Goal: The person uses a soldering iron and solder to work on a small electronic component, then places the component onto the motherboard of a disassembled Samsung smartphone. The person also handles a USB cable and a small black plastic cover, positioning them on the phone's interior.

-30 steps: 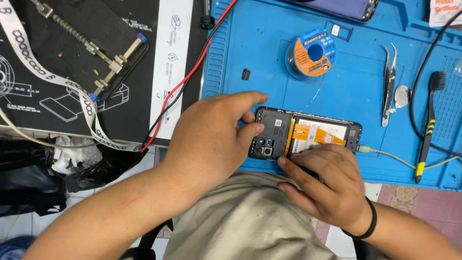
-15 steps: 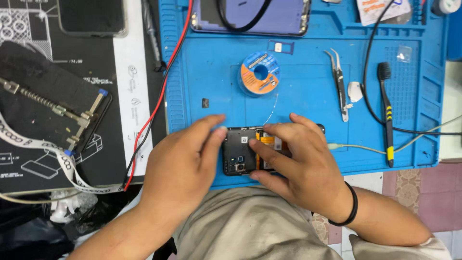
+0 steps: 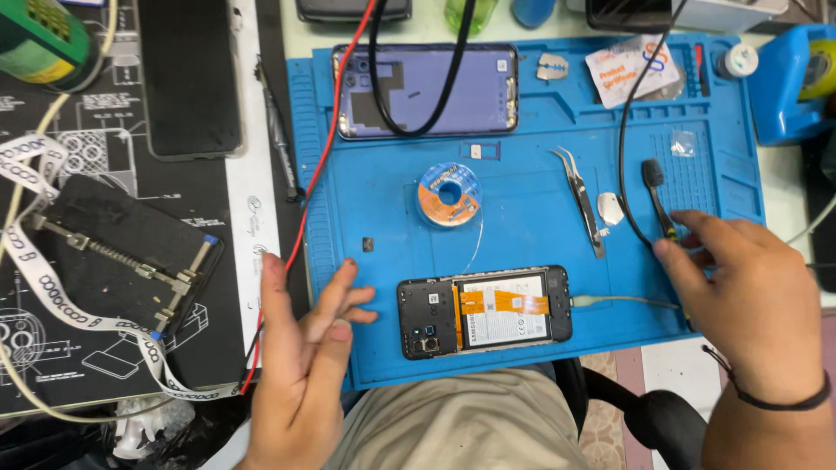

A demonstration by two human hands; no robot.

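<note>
On the far left a black phone clamp [image 3: 122, 252] lies on a printed black mat [image 3: 78, 348], wrapped by a white lanyard [image 3: 52, 287], well away from the left hand [image 3: 300, 365]. That hand hovers open, fingers spread and holding nothing, its fingertips just left of the opened phone [image 3: 485, 312] and beside a red wire [image 3: 305, 218] running past its thumb. The phone lies flat, back off (battery and orange flex showing), between the two hands on the blue work mat [image 3: 522, 218]. Beyond it sit a solder-wick spool [image 3: 448, 193] and the purple back cover [image 3: 427, 91]. Tweezers [image 3: 582, 200] lie left of the right hand [image 3: 749, 296], whose fingers curl loosely around a black-tipped tool [image 3: 655, 187]; how firmly it grips is unclear.
</note>
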